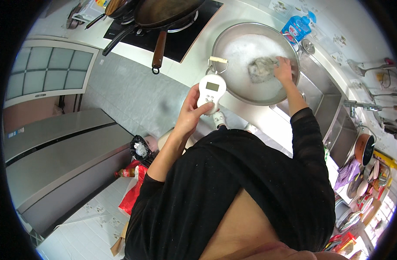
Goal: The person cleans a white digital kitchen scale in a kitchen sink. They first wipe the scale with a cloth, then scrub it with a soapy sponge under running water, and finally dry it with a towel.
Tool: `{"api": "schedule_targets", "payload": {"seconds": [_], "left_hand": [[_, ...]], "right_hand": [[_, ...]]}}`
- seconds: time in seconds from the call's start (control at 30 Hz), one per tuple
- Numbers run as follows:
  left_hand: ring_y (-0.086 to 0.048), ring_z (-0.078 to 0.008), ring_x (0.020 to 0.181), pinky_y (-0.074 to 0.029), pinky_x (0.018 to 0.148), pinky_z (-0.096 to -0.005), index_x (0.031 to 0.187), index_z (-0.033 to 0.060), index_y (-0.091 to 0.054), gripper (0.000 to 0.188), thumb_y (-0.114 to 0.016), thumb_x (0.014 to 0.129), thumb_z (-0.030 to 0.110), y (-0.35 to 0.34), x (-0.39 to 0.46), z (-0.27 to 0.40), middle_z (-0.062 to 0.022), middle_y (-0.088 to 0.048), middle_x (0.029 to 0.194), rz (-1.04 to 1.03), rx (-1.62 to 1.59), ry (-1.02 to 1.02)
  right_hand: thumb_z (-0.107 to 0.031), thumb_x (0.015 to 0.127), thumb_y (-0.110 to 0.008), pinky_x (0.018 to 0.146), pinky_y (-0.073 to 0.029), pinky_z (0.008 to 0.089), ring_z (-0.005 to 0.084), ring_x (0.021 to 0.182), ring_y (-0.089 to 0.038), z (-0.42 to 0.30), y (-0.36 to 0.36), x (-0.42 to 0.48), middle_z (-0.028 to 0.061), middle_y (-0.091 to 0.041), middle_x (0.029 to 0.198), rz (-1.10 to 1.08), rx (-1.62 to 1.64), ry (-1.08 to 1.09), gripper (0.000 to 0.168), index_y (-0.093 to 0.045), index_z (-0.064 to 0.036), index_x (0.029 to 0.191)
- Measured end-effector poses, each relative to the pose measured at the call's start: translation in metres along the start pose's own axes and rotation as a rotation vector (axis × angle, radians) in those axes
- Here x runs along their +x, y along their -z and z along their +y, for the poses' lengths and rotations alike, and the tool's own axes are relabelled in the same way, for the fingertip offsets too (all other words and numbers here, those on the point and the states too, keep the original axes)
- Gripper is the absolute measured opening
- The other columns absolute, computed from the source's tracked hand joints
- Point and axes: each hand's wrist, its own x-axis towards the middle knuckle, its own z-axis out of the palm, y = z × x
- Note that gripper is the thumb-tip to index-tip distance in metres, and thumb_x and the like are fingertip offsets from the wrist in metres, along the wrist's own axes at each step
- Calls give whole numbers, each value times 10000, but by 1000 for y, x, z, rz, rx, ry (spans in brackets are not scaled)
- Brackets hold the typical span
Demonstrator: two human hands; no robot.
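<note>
My left hand (pixel 193 112) holds a white handheld hanging scale (pixel 212 92) upright, with the thumb low on its front near the buttons. The small display looks blank. A wire loop with a cream grip (pixel 218 59) extends from the scale's far end, over the rim of a large stainless-steel basin (pixel 219 42). White suds and cloudy water fill much of the basin. A crumpled grey wet mass (pixel 263 70), perhaps cloth or mesh, lies in the water. My right hand (pixel 284 70) touches its right edge; the fingertips are partly hidden, so the grip is unclear.
Two pans (pixel 166 13) stand on the black hob (pixel 185 42), their handles jutting over the counter edge. Beyond the basin is a blue detergent bottle (pixel 296 28). A steel sink (pixel 315 84) with a tap (pixel 362 105) lies right; a grey refrigerator (pixel 65 146) is at left.
</note>
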Motion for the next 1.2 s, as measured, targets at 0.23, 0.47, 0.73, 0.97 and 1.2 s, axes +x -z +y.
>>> {"api": "schedule_targets", "payload": {"seconds": [0.23, 0.47, 0.73, 0.97, 1.2], "left_hand": [[-558, -238, 1108, -538, 888, -427, 1375, 14, -324, 608, -598, 832, -12, 2, 3, 0, -130, -498, 1275, -23, 69, -3], [-520, -190, 1124, -509, 922, -360, 1348, 38, -376, 594, -612, 808, -37, -4, 2, 10, -79, -503, 1248, -7, -40, 60], [-582, -236, 1068, -543, 866, -415, 1374, 36, -337, 607, -608, 832, 9, 3, 4, 6, -132, -518, 1257, -57, -14, 33], [-577, -233, 1075, -543, 867, -418, 1370, 31, -346, 601, -613, 832, 16, 3, 2, 11, -129, -520, 1255, -59, -15, 23], [-559, -229, 1100, -540, 873, -422, 1375, 34, -349, 609, -620, 830, 29, 13, 1, 9, -120, -512, 1266, -70, -29, 4]], "right_hand": [[-272, 798, -687, 1028, -393, 424, 332, 1231, -432, -46, -39, -22, 160, -493, 1281, -154, 51, 201, 582, -483, -83, 1309], [-382, 906, -585, 939, -468, 430, 252, 821, -544, -22, 3, 2, 104, -555, 895, -488, 2008, -440, 372, -550, -22, 994], [-185, 928, -581, 923, -495, 509, 234, 707, -546, -45, 16, -10, 124, -553, 848, -237, 2220, -773, 188, -521, -8, 911], [-20, 888, -568, 875, -536, 427, 244, 805, -601, -33, -2, -12, 149, -567, 913, -359, 2184, -551, 89, -511, 16, 947], [21, 899, -520, 837, -559, 389, 235, 834, -605, -46, 0, -13, 164, -573, 950, -212, 2089, -861, 164, -470, 57, 1051]]}}
